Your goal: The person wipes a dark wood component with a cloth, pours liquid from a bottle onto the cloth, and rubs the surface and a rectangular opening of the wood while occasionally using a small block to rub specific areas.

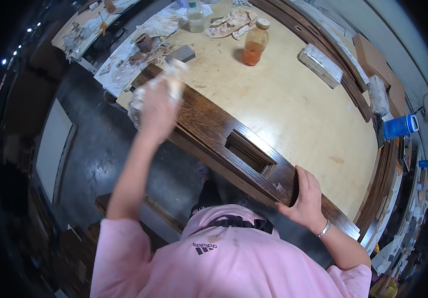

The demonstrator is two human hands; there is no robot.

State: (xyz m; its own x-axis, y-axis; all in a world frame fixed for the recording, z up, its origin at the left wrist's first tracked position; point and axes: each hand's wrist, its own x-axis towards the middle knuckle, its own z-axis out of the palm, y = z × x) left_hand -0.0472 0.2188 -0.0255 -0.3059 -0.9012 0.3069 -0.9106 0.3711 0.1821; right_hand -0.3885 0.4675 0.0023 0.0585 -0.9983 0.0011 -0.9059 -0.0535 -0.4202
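A long dark-stained wooden board (205, 115) lies slantwise along the near edge of the table, with a rectangular cutout (249, 153) through its face. Toward the board's far left end, my left hand (158, 113) is closed on a crumpled whitish rag (176, 79); both are smeared by motion. The rag is over the board, but its exact contact is hidden. My right hand (307, 199) grips the board to the right of the cutout, fingers over the far edge and thumb at the near edge.
On the pale tabletop (293, 109) stand a bottle of orange-brown liquid (256, 43) and a clear green-capped bottle (195, 19). A grey block (180, 53), a beige cloth (231, 24) and a wrapped block (320, 65) lie there. Dark wooden strips (380, 184) line the right side.
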